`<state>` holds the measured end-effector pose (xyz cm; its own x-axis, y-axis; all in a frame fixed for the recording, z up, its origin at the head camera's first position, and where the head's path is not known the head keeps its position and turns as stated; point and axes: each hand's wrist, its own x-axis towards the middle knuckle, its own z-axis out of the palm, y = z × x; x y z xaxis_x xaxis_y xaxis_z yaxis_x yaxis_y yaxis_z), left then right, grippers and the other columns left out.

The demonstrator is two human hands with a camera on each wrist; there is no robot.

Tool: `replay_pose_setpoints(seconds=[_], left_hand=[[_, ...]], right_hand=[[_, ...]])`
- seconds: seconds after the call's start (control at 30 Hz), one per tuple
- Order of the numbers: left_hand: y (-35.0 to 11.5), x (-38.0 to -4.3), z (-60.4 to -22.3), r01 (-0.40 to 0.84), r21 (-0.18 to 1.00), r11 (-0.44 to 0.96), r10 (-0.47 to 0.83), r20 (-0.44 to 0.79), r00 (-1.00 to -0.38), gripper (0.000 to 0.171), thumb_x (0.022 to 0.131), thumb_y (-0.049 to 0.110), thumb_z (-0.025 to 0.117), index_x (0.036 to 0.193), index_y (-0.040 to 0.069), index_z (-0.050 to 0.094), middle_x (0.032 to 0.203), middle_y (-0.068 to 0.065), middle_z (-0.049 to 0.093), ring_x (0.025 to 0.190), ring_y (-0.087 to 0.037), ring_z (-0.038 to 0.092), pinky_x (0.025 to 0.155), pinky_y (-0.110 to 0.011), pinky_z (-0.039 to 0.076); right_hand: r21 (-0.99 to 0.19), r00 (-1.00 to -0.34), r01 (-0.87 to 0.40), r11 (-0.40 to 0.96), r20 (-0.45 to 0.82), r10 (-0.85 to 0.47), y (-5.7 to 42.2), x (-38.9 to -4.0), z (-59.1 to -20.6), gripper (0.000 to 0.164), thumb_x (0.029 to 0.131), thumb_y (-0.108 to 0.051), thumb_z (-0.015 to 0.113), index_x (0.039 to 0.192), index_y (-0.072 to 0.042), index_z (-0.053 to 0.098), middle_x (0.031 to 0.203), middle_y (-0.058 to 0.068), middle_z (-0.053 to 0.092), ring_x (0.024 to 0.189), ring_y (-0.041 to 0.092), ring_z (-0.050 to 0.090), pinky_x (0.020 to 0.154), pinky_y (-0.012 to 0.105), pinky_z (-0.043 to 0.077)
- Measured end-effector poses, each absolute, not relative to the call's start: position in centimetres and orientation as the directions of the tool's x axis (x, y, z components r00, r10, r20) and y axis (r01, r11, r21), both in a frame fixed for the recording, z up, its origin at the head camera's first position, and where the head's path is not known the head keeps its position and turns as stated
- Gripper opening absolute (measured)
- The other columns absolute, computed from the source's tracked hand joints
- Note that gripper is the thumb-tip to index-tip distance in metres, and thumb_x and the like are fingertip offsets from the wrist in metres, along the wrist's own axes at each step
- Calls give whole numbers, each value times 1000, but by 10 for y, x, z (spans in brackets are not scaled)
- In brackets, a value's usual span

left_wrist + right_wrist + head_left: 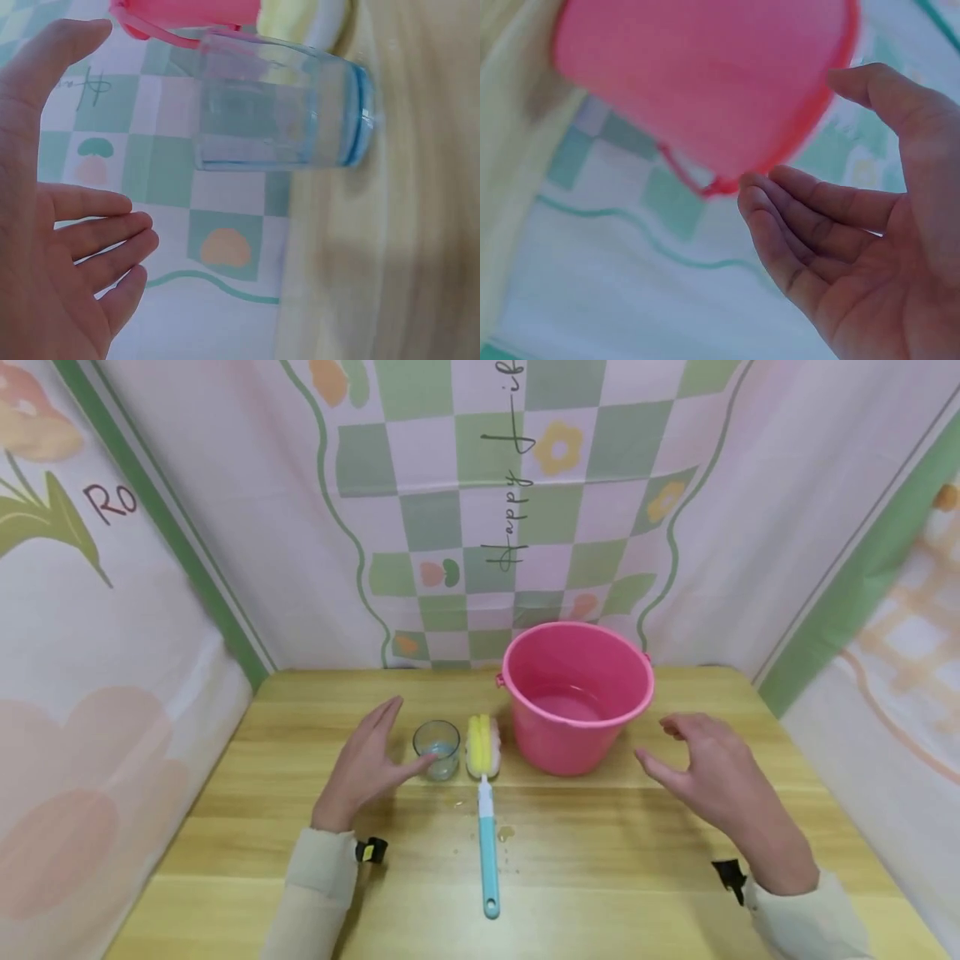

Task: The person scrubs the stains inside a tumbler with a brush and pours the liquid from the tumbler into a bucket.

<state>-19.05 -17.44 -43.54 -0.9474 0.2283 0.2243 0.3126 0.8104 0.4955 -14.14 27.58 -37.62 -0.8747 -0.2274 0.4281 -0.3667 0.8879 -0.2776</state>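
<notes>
A clear drinking glass (438, 750) stands upright on the wooden table, and my left hand (367, 764) is just left of it, thumb and fingers spread apart. In the left wrist view the glass (262, 105) shows beyond the empty palm. Right of the glass lies a bottle brush (487, 835) with a yellow and white sponge head and a blue handle pointing toward me. A pink bucket (562, 743) with some water in it stands behind, to the right. My right hand (712, 768) hovers right of the bucket, fingers loosely bent, holding nothing.
Small water drops (506, 833) dot the wooden table (600, 877) around the brush handle. A printed cloth (480, 510) hangs close behind the table's back edge, with more cloth at both sides. The bucket's handle (682, 171) hangs on its far side.
</notes>
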Motion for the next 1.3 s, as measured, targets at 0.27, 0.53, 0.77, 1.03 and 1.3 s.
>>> replay_pose_setpoints(seconds=[0.27, 0.53, 0.77, 1.03, 1.3], left_hand=[[-166, -201, -440, 348, 559, 752, 279, 209, -937, 108, 86, 67, 77, 167, 13, 29, 173, -12, 33, 158, -38, 34, 125, -61, 32], [-154, -206, -454, 334, 604, 724, 295, 167, -941, 109, 84, 65, 80, 164, 8, 34, 171, -12, 36, 157, -37, 37, 125, -59, 34], [-153, -207, -458, 319, 598, 735, 293, 143, -945, 107, 84, 61, 83, 164, 8, 35, 170, -13, 39, 155, -38, 39, 124, -60, 35], [-152, -213, -466, 310, 614, 726, 285, 141, -948, 102, 84, 53, 87, 162, 9, 38, 168, -13, 41, 154, -38, 41, 124, -60, 35], [-150, -214, -473, 293, 634, 716, 265, 142, -954, 97, 84, 52, 87, 160, 12, 43, 165, -11, 46, 152, -36, 45, 123, -57, 38]], right_hand=[[-145, -684, -649, 747, 542, -488, 237, -137, -361, 60, 76, -16, 91, 128, 0, 68, 116, 18, 76, 104, 40, 72, 86, 59, 61], [-51, -622, -734, 677, 452, -639, 203, -137, -372, 58, 77, -23, 93, 124, 1, 69, 119, 15, 73, 108, 30, 72, 85, 44, 65], [47, -530, -820, 571, 314, -787, 176, -143, -391, 53, 83, -28, 91, 125, -3, 70, 119, 9, 73, 109, 22, 70, 90, 34, 63], [147, -367, -910, 388, 148, -918, 146, -153, -415, 49, 86, -24, 87, 129, -7, 71, 122, 4, 75, 113, 19, 69, 97, 31, 60], [332, -201, -917, 223, 100, -974, 120, -156, -434, 30, 95, -14, 71, 125, -13, 71, 120, -4, 75, 112, 13, 67, 100, 24, 55]])
